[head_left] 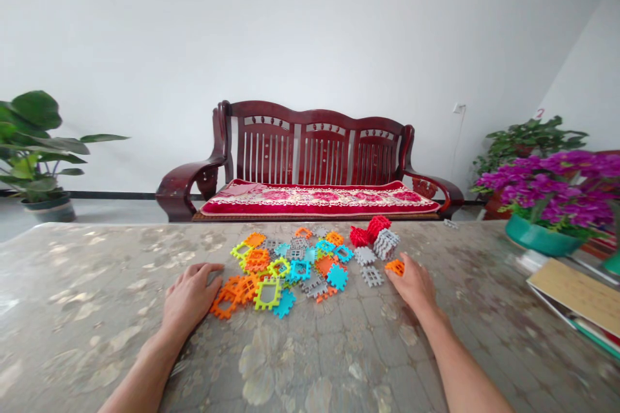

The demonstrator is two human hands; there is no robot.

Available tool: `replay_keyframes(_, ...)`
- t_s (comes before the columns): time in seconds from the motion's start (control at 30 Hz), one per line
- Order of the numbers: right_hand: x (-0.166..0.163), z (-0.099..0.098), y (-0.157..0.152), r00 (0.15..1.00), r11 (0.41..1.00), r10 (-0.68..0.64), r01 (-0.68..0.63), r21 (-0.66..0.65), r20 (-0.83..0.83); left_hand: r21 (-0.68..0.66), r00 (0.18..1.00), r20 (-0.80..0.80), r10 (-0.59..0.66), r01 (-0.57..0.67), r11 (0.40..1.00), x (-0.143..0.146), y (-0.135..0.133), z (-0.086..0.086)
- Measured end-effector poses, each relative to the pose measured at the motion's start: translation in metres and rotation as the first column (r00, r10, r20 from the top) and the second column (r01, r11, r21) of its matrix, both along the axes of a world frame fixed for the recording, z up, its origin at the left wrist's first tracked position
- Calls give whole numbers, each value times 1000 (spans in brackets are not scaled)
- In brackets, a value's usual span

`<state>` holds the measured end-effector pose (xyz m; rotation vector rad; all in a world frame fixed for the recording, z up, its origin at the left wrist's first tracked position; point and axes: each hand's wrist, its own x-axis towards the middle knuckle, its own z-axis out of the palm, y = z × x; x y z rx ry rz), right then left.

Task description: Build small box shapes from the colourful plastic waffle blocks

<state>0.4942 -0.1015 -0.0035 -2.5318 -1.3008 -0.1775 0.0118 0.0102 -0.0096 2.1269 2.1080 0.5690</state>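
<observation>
A loose heap of notched plastic interlocking tiles [268,293] in orange, lime, blue and grey lies on the patterned table [334,361]. At the heap's left edge rests my left hand [191,293], open with nothing in it, close to several orange tiles [225,304]. My right hand [415,282] is on the other side, with an orange tile [394,266] between its thumb and index finger. Just left of that hand is a flat grey tile [372,276]. Beyond it stand a stack of grey tiles [386,243] and red tiles [379,227].
A pot of purple flowers [547,235] stands at the right, behind a book-like stack [576,290]. One grey tile [450,224] lies near the far edge. Past the table is a wooden bench [322,148] with a red cushion. A potted plant [46,206] stands at left.
</observation>
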Motion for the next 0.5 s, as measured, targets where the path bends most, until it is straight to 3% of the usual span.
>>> replay_keyframes(0.2, 2, 1, -2, 999, 1000, 17, -17, 14, -32, -21, 1000, -9, -3, 3, 1000, 2, -1, 3)
replay_keyframes(0.3, 18, -3, -3, 974, 994, 28, -3, 112, -224, -12, 1000, -10, -4, 4, 1000, 2, -2, 4)
replay_keyframes(0.4, 42, -7, -6, 875, 977, 90, 14, 211, -476, -5, 1000, -8, -5, 5, 1000, 1, -2, 3)
replay_keyframes(0.5, 59, -8, -15, 813, 974, 124, 10, 227, -568, -13, 1000, -8, -5, 5, 1000, 0, -1, 2)
